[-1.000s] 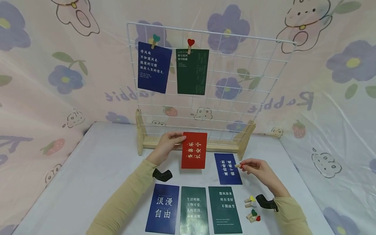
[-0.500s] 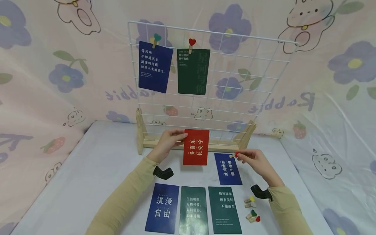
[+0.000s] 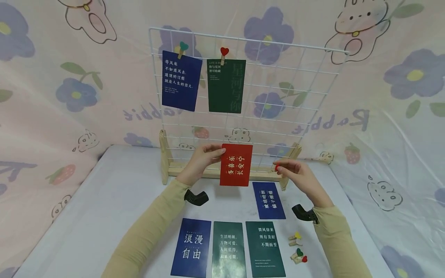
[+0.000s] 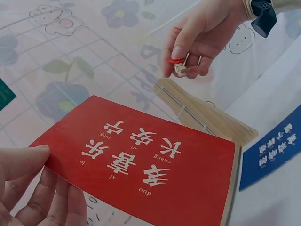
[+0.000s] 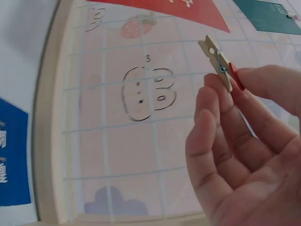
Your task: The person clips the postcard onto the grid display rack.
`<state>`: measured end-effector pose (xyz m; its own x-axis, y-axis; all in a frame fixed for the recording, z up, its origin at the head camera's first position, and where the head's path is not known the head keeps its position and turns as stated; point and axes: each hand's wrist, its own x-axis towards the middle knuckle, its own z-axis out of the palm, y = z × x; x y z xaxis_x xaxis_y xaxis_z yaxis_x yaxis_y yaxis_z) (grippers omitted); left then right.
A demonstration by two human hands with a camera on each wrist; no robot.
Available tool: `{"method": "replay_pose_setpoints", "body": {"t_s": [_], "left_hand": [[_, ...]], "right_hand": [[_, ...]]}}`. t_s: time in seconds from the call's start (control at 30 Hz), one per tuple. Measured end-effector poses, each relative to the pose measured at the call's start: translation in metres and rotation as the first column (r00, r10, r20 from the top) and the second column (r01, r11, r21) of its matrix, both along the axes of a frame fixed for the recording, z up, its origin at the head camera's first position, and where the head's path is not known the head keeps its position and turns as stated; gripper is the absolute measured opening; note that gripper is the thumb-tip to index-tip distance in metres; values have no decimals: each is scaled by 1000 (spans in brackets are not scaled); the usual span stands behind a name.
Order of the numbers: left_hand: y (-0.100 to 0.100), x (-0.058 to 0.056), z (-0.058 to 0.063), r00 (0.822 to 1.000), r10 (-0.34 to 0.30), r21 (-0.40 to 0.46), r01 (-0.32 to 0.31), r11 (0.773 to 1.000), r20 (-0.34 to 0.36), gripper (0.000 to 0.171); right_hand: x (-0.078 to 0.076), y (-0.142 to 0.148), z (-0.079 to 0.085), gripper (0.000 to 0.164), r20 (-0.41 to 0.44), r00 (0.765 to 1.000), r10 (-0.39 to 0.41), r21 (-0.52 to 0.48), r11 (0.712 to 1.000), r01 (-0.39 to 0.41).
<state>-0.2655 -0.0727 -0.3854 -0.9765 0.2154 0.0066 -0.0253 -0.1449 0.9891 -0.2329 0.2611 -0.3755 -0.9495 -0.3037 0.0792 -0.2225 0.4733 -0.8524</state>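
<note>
My left hand pinches a red card by its upper left corner, thumb in front and fingers behind. White Chinese characters run sideways on the card, which is held up off the table before the lower part of a white wire grid. Between thumb and fingers of my right hand is a small wooden clothespin with a red piece on it; the pin's tip points away from the palm. On the grid hang a blue card and a green card, each under a heart clothespin.
The grid stands in a wooden base. A small blue card lies in front of it. Nearer are a blue card and two green cards. Several clothespins lie at the right. Behind hangs a patterned cloth.
My left hand has lifted the red card up and slightly right, toward the grid. My right hand, with the clothespin, has risen from beside the small blue card to the grid's right foot.
</note>
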Motion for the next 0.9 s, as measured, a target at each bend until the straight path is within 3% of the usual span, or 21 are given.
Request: {"method": "replay_pose_setpoints", "body": {"t_s": [0.57, 0.9], "left_hand": [[15, -10, 49, 995, 1, -16, -3, 1000, -103, 30], [24, -18, 87, 977, 27, -16, -31, 999, -212, 28]], "right_hand": [[-16, -22, 48, 28, -135, 988, 75, -78, 993, -86], [-24, -36, 77, 31, -169, 985, 19, -142, 989, -43]]}}
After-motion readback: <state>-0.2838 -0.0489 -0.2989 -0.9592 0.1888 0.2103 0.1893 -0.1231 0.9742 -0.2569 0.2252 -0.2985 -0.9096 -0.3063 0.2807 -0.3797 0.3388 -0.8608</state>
